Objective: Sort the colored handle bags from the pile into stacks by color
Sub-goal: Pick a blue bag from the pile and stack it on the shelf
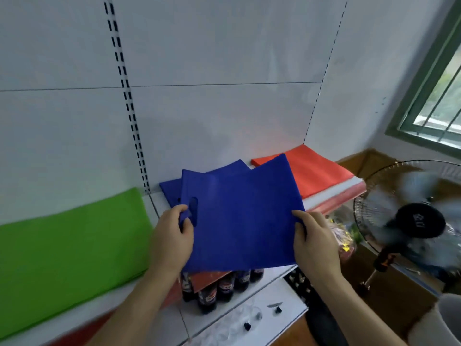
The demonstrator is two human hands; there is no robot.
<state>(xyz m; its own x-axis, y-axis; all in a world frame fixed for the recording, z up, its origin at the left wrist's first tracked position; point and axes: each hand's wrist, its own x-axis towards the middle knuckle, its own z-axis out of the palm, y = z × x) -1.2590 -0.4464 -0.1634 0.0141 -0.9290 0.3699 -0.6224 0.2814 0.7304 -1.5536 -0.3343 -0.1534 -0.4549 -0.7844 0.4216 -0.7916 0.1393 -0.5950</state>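
Head view. A blue handle bag (239, 218) is held flat between both hands above the front part of the white shelf (321, 199). The left hand (172, 236) grips the bag's left edge beside the cut-out handle slot, thumb curled over the top of the fabric. The right hand (314, 243) pinches the bag's right edge, thumb on top and fingers beneath. Behind the held bag, more blue bags (172, 189) lie on the shelf, partly covered by it. A stack of orange-red bags (314, 171) lies to the right, against the back panel. A stack of green bags (69, 240) lies to the left, well apart from the orange-red stack. Under the held bag, a red sheet edge (207, 278) shows; whether it is a bag cannot be told. Dark bottles (224, 288) stand on the level below. A fan (419, 223) stands at right, its blades blurred.
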